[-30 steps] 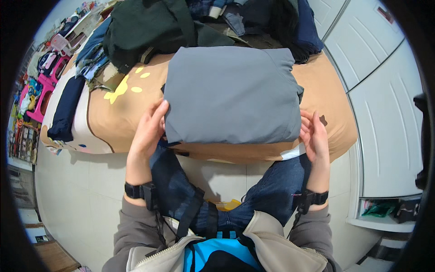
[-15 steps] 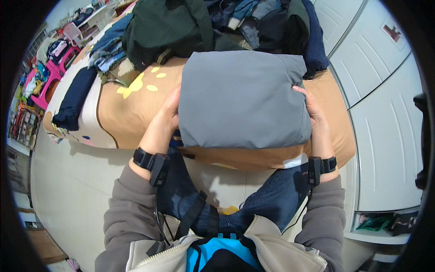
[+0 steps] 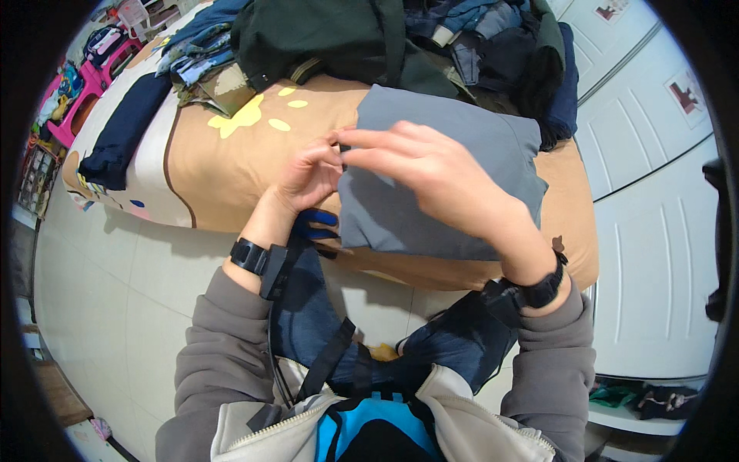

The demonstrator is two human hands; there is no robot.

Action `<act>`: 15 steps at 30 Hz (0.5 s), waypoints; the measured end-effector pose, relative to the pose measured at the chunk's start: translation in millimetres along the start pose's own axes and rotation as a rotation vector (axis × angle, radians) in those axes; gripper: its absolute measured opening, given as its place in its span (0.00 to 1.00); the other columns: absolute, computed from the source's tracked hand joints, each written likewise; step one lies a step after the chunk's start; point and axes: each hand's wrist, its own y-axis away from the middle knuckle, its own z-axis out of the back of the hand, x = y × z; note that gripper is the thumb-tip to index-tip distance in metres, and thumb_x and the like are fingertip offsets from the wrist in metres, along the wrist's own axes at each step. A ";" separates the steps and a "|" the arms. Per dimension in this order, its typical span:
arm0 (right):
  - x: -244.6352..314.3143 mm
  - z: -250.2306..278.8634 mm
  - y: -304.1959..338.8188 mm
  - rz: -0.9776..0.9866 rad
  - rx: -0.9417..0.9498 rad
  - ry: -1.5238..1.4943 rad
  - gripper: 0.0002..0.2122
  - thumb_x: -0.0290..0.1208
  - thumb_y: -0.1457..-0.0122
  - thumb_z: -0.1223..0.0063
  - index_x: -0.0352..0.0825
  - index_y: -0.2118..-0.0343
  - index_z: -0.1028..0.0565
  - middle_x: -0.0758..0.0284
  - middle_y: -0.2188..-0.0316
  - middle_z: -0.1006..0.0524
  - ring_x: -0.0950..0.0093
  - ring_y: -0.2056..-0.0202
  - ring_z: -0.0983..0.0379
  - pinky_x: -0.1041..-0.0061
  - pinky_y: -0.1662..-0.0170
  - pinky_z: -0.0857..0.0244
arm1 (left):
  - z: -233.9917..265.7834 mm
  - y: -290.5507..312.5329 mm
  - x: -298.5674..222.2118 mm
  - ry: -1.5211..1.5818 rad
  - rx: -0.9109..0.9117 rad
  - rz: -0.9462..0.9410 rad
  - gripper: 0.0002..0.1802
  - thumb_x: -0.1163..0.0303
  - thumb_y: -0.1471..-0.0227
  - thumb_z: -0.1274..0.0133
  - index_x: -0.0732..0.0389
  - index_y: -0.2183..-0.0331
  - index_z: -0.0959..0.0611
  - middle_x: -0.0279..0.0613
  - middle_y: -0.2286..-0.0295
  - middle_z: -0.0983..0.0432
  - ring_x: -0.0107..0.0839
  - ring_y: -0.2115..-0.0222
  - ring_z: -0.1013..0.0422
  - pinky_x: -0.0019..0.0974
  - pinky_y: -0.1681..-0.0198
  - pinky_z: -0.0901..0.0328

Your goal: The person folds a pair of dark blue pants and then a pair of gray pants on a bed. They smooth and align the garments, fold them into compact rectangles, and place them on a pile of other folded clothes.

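A grey folded cloth item [image 3: 385,215], possibly a garment, lies on the near side of the bed. My left hand [image 3: 312,173] is at its left edge, fingers curled and closed. What is between them, if anything, is too small to make out. My right hand [image 3: 439,173] reaches over the cloth from the right, with its fingers stretched out and slightly apart. Its fingertips meet those of my left hand, and its thumb is mostly hidden. Something small and dark shows between the fingertips.
The bed [image 3: 223,177] has an orange patterned sheet. Behind the cloth lie a dark green garment [image 3: 323,38] and a pile of dark clothes [image 3: 493,54]. Folded navy trousers [image 3: 127,131] lie at the left, near folded camouflage cloth [image 3: 219,88]. White wardrobe doors [image 3: 654,262] stand right.
Both hands have let go of the cloth's sides, and it now rests farther right in view. My right hand has swung left across it to meet my left fingertips.
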 end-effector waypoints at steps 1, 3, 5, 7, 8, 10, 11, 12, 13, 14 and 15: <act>3.8 -9.4 -10.4 0.048 0.037 0.108 0.15 0.22 0.47 0.51 0.38 0.55 0.25 0.68 0.49 0.27 0.71 0.57 0.29 0.71 0.57 0.35 | -1.7 1.7 1.3 -0.039 -0.135 0.017 0.26 0.72 0.44 0.54 0.60 0.44 0.34 0.43 0.57 0.26 0.32 0.59 0.26 0.36 0.58 0.28; 1.7 -16.2 -20.9 0.033 0.099 0.195 0.11 0.24 0.48 0.51 0.37 0.60 0.26 0.68 0.57 0.27 0.71 0.59 0.30 0.70 0.57 0.36 | -5.3 5.1 0.4 -0.161 -0.125 0.005 0.26 0.71 0.46 0.47 0.60 0.46 0.33 0.39 0.61 0.26 0.29 0.60 0.26 0.35 0.58 0.28; -3.8 -12.2 -18.8 -0.081 0.227 0.223 0.10 0.24 0.49 0.51 0.37 0.62 0.26 0.68 0.62 0.28 0.70 0.60 0.30 0.70 0.58 0.36 | -9.4 4.8 0.0 -0.232 -0.100 0.043 0.26 0.72 0.50 0.42 0.59 0.50 0.32 0.36 0.63 0.27 0.27 0.62 0.26 0.33 0.58 0.28; -8.6 -3.3 -8.8 -0.106 0.041 0.136 0.07 0.23 0.51 0.51 0.35 0.68 0.28 0.64 0.67 0.30 0.64 0.64 0.29 0.70 0.61 0.33 | -13.2 6.5 -0.7 -0.268 -0.124 0.053 0.22 0.71 0.49 0.40 0.59 0.53 0.30 0.36 0.63 0.26 0.25 0.64 0.26 0.31 0.58 0.28; -9.7 -0.2 -3.3 -0.095 -0.031 0.111 0.07 0.21 0.52 0.50 0.34 0.68 0.28 0.64 0.67 0.29 0.64 0.64 0.28 0.69 0.62 0.33 | -15.5 7.2 -0.1 -0.285 -0.129 0.053 0.22 0.71 0.49 0.40 0.59 0.54 0.29 0.36 0.62 0.26 0.24 0.64 0.26 0.30 0.57 0.28; -11.2 3.4 5.9 -0.133 -0.111 0.085 0.08 0.18 0.54 0.50 0.33 0.69 0.28 0.63 0.68 0.29 0.63 0.64 0.27 0.69 0.62 0.31 | -21.4 8.2 1.9 -0.316 -0.157 0.041 0.20 0.68 0.48 0.40 0.60 0.55 0.27 0.36 0.62 0.26 0.22 0.64 0.26 0.29 0.57 0.30; -11.4 3.9 9.5 -0.156 -0.129 0.076 0.09 0.16 0.55 0.49 0.32 0.69 0.28 0.64 0.67 0.28 0.63 0.64 0.27 0.69 0.62 0.31 | -24.8 9.1 3.2 -0.346 -0.225 0.040 0.20 0.68 0.48 0.39 0.61 0.55 0.26 0.36 0.62 0.26 0.23 0.63 0.26 0.28 0.57 0.30; -11.5 3.3 11.8 -0.179 -0.149 0.068 0.09 0.15 0.56 0.49 0.32 0.69 0.27 0.64 0.67 0.28 0.64 0.64 0.26 0.69 0.62 0.31 | -28.3 8.9 4.0 -0.363 -0.264 0.036 0.20 0.67 0.48 0.39 0.62 0.55 0.25 0.36 0.62 0.26 0.23 0.63 0.27 0.28 0.56 0.31; -11.4 2.0 13.2 -0.156 -0.172 0.062 0.10 0.14 0.55 0.49 0.32 0.69 0.27 0.64 0.67 0.28 0.64 0.65 0.26 0.70 0.63 0.31 | -31.8 8.7 4.9 -0.369 -0.300 0.023 0.20 0.67 0.48 0.39 0.62 0.55 0.25 0.36 0.62 0.26 0.24 0.62 0.27 0.27 0.56 0.32; -11.2 0.7 13.8 -0.134 -0.194 0.056 0.10 0.12 0.55 0.50 0.31 0.69 0.26 0.63 0.66 0.28 0.64 0.66 0.27 0.71 0.64 0.31 | -35.6 8.3 7.0 -0.478 -0.320 -0.039 0.20 0.66 0.48 0.38 0.63 0.56 0.24 0.35 0.61 0.26 0.24 0.62 0.28 0.27 0.56 0.33; -10.8 -0.7 13.6 -0.131 -0.210 0.056 0.11 0.10 0.54 0.50 0.31 0.69 0.26 0.63 0.66 0.28 0.65 0.67 0.27 0.72 0.65 0.31 | -38.9 7.7 8.8 -0.574 -0.339 -0.109 0.20 0.66 0.49 0.38 0.64 0.56 0.23 0.35 0.61 0.26 0.24 0.62 0.28 0.26 0.56 0.33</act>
